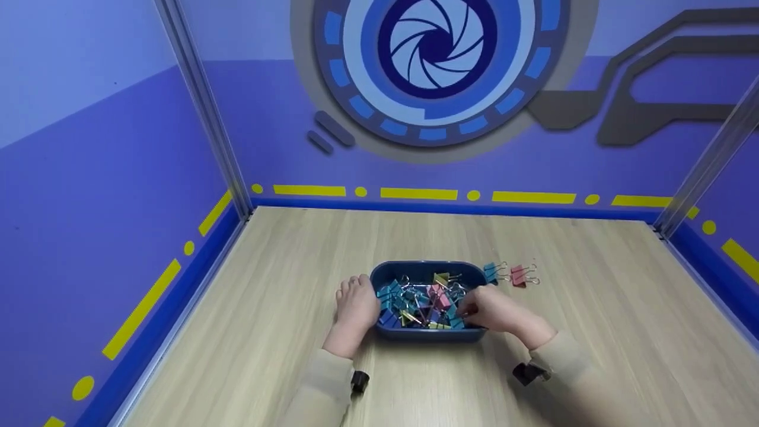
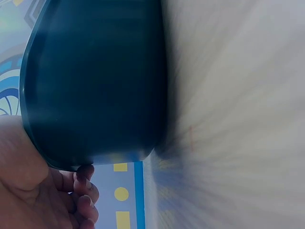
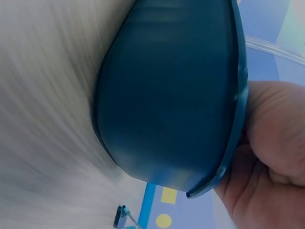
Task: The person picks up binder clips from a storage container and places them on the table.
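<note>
A dark blue plastic bin (image 1: 430, 335) holds a jumble of binder clips in teal, pink, yellow and dark blue. At its left end, my left hand (image 1: 357, 301) grips the rim, with curled fingers (image 2: 86, 202) showing outside the wall in the left wrist view. My right hand (image 1: 493, 308) reaches over the right rim, and its bent fingers pinch at a teal binder clip (image 1: 455, 318) inside. The bin's wall (image 3: 167, 95) hides those fingertips in the right wrist view. A pink binder clip (image 1: 439, 296) lies close by in the pile.
Just past the bin's back right corner, a teal binder clip (image 1: 493, 272) and a red binder clip (image 1: 523, 275) lie on the wooden table (image 1: 284, 284). Blue-purple panels (image 1: 267, 130) enclose the table at the back and sides.
</note>
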Demonstrator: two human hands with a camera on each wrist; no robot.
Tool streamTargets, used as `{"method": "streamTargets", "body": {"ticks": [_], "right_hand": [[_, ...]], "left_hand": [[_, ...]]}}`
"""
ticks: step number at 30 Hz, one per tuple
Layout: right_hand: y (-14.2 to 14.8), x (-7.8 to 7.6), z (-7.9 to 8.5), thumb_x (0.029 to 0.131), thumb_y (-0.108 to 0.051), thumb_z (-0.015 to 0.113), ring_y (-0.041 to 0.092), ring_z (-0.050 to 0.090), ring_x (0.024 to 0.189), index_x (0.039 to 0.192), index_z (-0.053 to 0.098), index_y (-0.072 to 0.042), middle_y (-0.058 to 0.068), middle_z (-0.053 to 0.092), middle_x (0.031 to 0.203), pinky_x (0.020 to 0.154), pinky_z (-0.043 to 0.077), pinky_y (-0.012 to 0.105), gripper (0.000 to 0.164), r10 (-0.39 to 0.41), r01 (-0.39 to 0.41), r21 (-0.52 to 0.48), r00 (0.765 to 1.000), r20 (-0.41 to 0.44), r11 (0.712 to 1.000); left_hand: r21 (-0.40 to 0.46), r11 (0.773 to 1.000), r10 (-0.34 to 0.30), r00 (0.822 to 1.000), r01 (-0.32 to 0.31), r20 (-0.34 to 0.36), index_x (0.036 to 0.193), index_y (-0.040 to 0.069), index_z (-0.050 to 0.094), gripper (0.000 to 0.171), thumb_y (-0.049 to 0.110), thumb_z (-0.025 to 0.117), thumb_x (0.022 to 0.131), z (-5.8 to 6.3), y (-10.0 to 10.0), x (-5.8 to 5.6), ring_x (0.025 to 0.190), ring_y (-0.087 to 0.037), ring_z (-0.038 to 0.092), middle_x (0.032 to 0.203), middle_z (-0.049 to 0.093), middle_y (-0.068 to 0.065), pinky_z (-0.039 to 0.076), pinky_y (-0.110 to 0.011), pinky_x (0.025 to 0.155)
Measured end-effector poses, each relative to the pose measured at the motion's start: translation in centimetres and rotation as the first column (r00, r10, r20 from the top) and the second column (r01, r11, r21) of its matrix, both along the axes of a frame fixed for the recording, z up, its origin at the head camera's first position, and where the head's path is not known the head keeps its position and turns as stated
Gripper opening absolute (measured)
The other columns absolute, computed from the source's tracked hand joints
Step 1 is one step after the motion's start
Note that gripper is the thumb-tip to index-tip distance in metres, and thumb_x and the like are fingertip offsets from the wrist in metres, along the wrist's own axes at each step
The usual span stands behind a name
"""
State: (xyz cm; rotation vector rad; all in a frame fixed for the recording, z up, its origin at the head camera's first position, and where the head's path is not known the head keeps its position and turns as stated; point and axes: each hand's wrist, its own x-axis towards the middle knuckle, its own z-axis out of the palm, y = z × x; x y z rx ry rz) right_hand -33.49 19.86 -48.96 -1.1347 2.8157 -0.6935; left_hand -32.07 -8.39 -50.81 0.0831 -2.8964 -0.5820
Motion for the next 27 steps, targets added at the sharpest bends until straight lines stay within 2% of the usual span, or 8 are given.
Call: {"method": "streamTargets", "body": {"ticks": [11,18,27], "right_hand": [[1.0,0.4,0.2,0.077,-0.005,0.074,0.002,0.061,0.072,0.087,0.075,-0.013,-0.003,0.071,0.084,0.061,0.050,0.021,0.013,-0.038,0.056,-0.163,0.993,0.112,0.985],[1.7,0.3,0.3,0.078,-0.007,0.074,0.004,0.063,0.077,0.090,0.075,-0.016,-0.005,0.071,0.086,0.066,0.051,0.022,0.015,-0.074,0.099,-0.260,0.992,0.106,0.960],[2.4,0.2,0.4,0.078,-0.006,0.074,0.006,0.065,0.078,0.091,0.074,-0.013,0.000,0.072,0.089,0.068,0.053,0.022,0.014,-0.092,0.141,-0.365,0.985,0.148,0.920]], "left_hand": [[0.003,1.000,0.000,1.000,0.000,-0.012,0.108,0.000,0.054,0.026,0.014,0.056,0.086,-0.1,0.1,0.0,0.099,-0.034,0.048,0.105,0.057,-0.017,0.037,-0.046,0.086],[0.007,1.000,0.000,1.000,0.000,-0.011,0.107,0.001,0.053,0.025,0.013,0.057,0.085,0.0,0.0,0.1,0.099,-0.034,0.048,0.102,0.056,-0.016,0.037,-0.046,0.085],[0.024,1.000,0.003,1.000,-0.003,0.013,0.111,0.000,0.053,0.028,0.013,0.056,0.086,0.0,0.0,0.1,0.100,-0.033,0.047,0.106,0.056,-0.016,0.037,-0.046,0.087]]}}
